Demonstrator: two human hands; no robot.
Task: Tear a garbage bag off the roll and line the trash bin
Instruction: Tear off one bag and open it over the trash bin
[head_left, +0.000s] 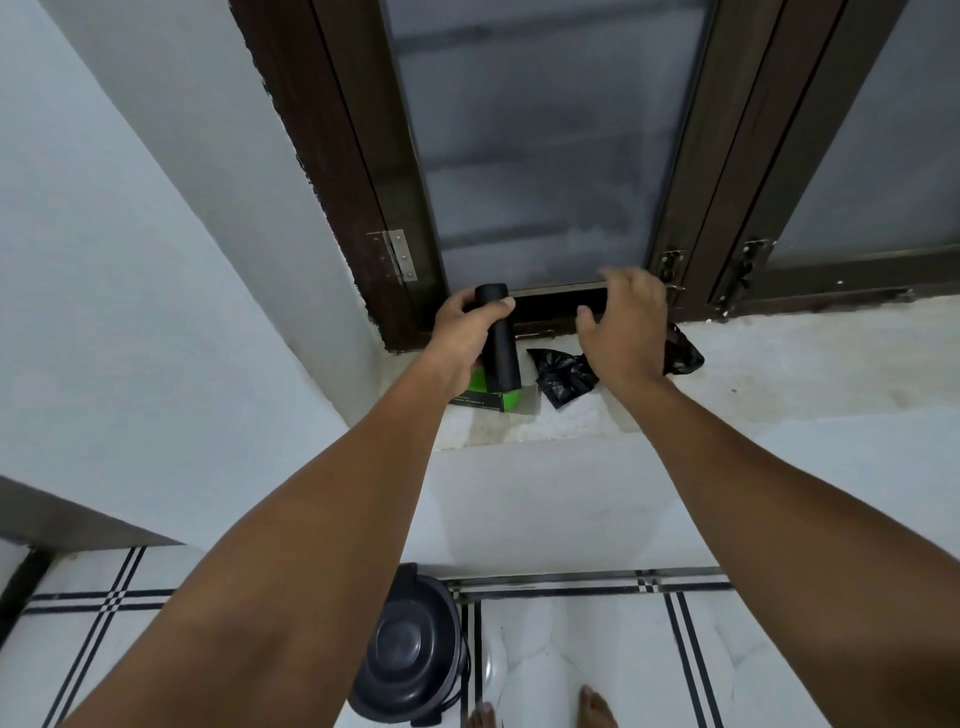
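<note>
My left hand (467, 332) grips a black roll of garbage bags (501, 353), held upright over the window sill. To its right, my right hand (626, 322) hovers with fingers spread and relaxed, holding nothing, just right of the roll. Under and beside that hand lies a crumpled black plastic bag (563, 376) on the sill. Down on the floor, below my left forearm, stands a dark round trash bin (410, 660) with its lid on.
A green and black box (493, 399) sits on the white sill (779, 374) under the roll. A brown-framed window (545, 156) with frosted glass rises behind. White tiled floor with black lines lies below; my bare feet (597, 706) stand right of the bin.
</note>
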